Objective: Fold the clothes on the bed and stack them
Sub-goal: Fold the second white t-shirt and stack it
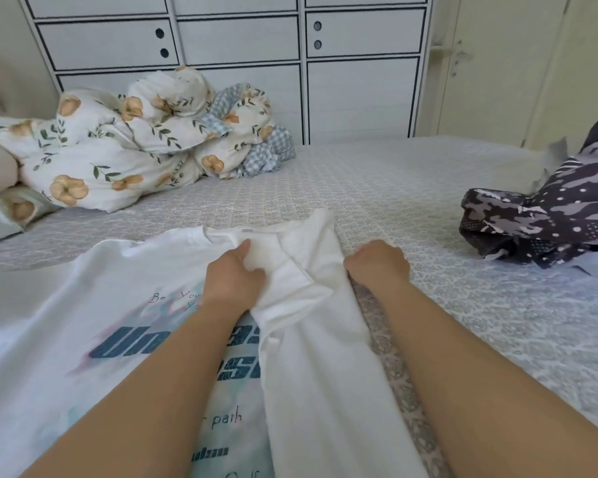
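**White T-shirt half-folded: the flap could slip or crease**

The white T-shirt (83,322) lies print-up on the bed (428,208), spread under and to the left of both forearms, its right side already turned inward as a long flap (318,357) that runs between the two arms. Well beyond the right hand, the dark patterned garment (546,215) sits crumpled and unfolded. Far past the left hand, a floral duvet (118,146) is bunched against the white cabinets (242,43).

The left hand (233,274) rests on the shirt just below the collar (242,232), fingers curled and pinching a bit of cloth near the neckline. The right hand (377,262) sits at the outer edge of the flap with its fingers curled under; whether it grips the fabric edge or only presses against it I cannot tell.

Risks, as I judge them:
- The shirt's left half is still spread wide, so pulling at the collar could drag the whole body askew and leave the fold line crooked.
- The flap looks soft and bunched near the shoulder; flattening it unevenly would trap a crease.
- If the right hand lets go early, the sleeve area tucked under the flap could spring back out.
- The small pinch at the neckline may stretch or twist the collar.
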